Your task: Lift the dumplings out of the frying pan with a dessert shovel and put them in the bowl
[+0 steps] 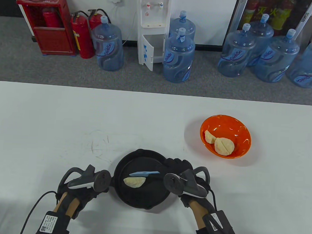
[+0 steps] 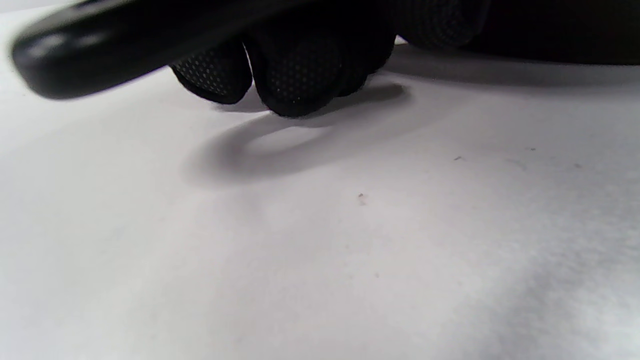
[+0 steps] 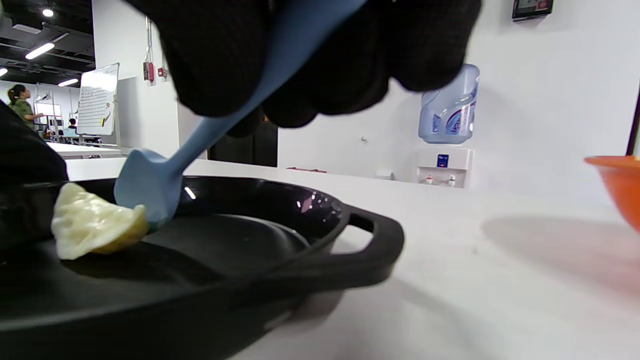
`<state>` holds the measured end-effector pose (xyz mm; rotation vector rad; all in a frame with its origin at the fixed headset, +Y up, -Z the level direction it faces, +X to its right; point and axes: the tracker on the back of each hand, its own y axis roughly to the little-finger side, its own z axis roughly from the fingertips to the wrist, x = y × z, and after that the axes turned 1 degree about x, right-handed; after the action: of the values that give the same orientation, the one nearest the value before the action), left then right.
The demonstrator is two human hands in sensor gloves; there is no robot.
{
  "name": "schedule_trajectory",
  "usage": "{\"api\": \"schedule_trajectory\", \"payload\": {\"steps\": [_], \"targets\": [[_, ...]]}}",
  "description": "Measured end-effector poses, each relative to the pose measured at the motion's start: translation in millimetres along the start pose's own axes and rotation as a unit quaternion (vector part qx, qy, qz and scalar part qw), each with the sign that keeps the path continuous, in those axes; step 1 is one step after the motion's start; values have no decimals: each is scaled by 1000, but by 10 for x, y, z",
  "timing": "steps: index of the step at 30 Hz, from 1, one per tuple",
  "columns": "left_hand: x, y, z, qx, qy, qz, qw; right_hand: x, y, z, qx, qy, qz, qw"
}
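Two dumplings (image 1: 220, 143) already in the orange bowl (image 1: 242, 132), well off to the right of the frying pan (image 1: 141, 197) on the white desk (image 1: 67, 122); one dumpling (image 1: 134, 181) left in the pan, lying left of centre. Right hand (image 1: 180, 173) curled round the handle of the blue dessert shovel (image 1: 145, 173), blade reaching leftward across the pan and, in the right wrist view, set against the far edge of that last dumpling (touching its rim, not yet under it, as far as can be judged). Left hand (image 1: 86, 182) at the pan's left edge, fingers (image 2: 300, 75) curled beneath a dark bar that looks like the pan's handle, seemingly steadying it, though the grip itself mostly hidden by the tracker. Task well along, then: most of the load moved, a single piece remaining. Still to do: work the blade beneath the dumpling, raise it level, carry it right to the bowl, tip it in beside the others. Likely trouble: a soft, rounded piece skidding ahead of the blade on the slick black surface, or rolling off mid-carry.
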<state>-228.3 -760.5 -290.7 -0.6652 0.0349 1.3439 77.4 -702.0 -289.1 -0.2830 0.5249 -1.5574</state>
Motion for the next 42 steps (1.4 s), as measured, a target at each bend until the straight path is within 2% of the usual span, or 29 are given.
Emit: {"api": "schedule_trajectory", "payload": {"steps": [12,26,32,38,42], "targets": [[1,0,0,0,1,1,1000,47,-106,231,-31,3,-14,999],[4,-5,-4,2,0,-3,1000,141,-50,446,-37,-32,-79,996],[4,-3,-6,2,1,-1,1000,216,43,424,-36,-89,-155,983],[5,-1,-6,1,2,1,1000,264,92,391,-27,-104,-213,971],[6,3,-5,0,5,0,1000,310,156,338,-9,-136,-265,955]]}}
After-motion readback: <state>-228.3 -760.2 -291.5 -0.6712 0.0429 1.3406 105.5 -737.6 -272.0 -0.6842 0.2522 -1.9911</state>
